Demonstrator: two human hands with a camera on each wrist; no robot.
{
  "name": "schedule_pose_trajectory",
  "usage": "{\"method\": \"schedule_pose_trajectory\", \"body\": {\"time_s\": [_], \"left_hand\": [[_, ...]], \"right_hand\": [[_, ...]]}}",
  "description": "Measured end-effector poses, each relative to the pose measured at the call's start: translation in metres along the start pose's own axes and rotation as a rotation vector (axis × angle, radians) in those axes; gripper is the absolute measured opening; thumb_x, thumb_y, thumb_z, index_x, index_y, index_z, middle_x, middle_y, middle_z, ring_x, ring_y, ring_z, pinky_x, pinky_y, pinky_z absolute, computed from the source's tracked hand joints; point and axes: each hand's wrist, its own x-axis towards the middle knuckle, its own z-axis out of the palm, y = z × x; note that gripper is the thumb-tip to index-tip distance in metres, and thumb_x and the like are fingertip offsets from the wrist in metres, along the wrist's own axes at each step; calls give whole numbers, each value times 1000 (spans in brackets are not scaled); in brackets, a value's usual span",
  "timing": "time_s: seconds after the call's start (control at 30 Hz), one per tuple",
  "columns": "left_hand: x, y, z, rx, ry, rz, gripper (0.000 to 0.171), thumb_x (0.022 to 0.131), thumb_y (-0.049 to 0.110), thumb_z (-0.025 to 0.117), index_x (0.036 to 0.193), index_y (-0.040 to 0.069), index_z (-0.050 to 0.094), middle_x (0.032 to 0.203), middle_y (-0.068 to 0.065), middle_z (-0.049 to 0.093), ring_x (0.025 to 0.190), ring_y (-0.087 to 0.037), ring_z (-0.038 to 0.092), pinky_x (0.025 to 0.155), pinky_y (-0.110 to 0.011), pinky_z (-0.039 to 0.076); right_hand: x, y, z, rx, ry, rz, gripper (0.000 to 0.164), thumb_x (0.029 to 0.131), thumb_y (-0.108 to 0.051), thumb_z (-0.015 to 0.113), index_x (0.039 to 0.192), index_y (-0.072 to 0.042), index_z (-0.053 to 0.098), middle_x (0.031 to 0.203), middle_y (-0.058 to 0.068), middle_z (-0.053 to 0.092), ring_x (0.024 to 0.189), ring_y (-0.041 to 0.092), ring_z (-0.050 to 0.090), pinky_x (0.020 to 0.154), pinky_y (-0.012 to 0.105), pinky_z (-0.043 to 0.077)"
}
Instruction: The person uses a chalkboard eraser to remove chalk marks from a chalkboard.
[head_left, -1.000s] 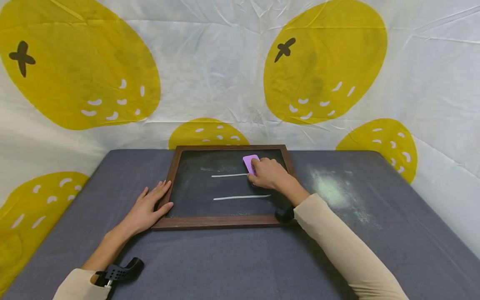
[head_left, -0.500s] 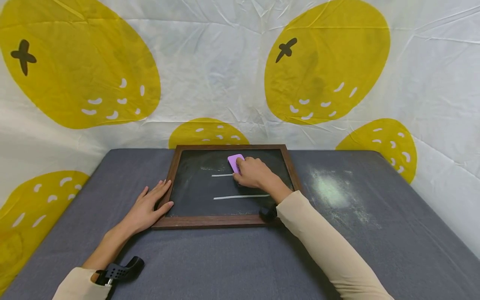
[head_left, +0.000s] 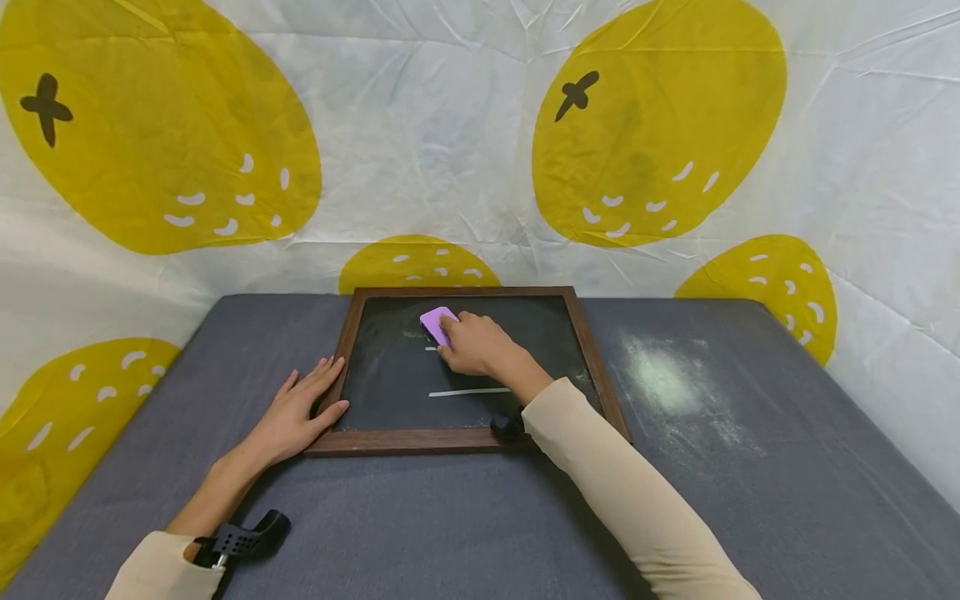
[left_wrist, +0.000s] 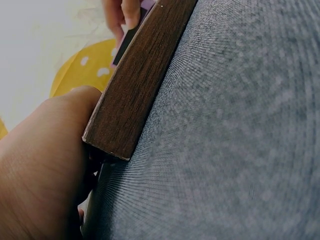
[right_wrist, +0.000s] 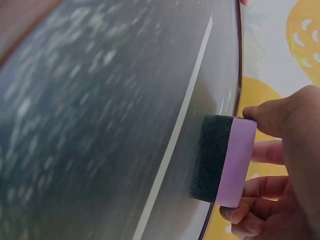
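Observation:
A wood-framed chalkboard (head_left: 390, 408) lies on the cloth-covered table. My right hand (head_left: 480, 346) grips a purple chalkboard eraser (head_left: 437, 323) by its edges, its dark felt side against the upper middle of the board. In the right wrist view the eraser (right_wrist: 222, 160) shows its felt layer (right_wrist: 211, 159) facing the black surface. A long white chalk line (head_left: 468, 392) runs across the lower board, and a short stub of another chalk line (head_left: 431, 349) shows just below the eraser. My left hand (head_left: 296, 417) rests with spread fingers on the left side of the frame (left_wrist: 135, 80).
Grey cloth (head_left: 420, 525) covers the table around the board. A pale chalk smudge (head_left: 663, 379) marks the cloth to the right. Behind hangs a white curtain (head_left: 427, 125) with yellow fruit prints. Black wrist devices (head_left: 240, 540) sit on both arms.
My right hand has slid the eraser leftward along the upper chalk line, which now shows only as a short stub. The left hand has stayed in place on the frame.

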Motion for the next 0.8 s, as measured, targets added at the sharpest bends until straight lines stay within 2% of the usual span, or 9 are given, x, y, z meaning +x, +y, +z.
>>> {"method": "schedule_pose_trajectory", "body": {"time_s": [0.2,0.37,0.57,0.8], "left_hand": [[0,0,0,-1,-2,-6,69,98,33,55,150,0,26,151,-25,25,139,-41,22,110,-60,5],[0,1,0,4,-7,-12,69,98,34,55,150,1,26,152,-25,25,140,-41,21,111,-59,5],[0,1,1,-7,-3,-17,69,98,34,55,151,1,26,152,-23,26,140,-39,21,111,-59,5],[-3,1,0,-18,-2,-23,68,98,34,55,151,2,26,152,-21,26,140,-38,21,111,-59,4]], "right_hand": [[3,-8,-3,-59,-47,-44,54,98,-36,49,148,-16,40,122,16,56,106,29,57,94,42,45],[1,-11,-5,-173,-89,-97,54,101,-36,44,152,-23,32,130,15,53,113,29,52,99,42,42],[-6,-12,-4,-281,-74,-130,54,101,-36,41,153,-28,27,130,9,52,117,26,46,96,40,42],[-16,-3,-6,-310,-46,-210,54,102,-34,41,153,-31,25,123,8,52,111,25,44,88,39,44]]}}
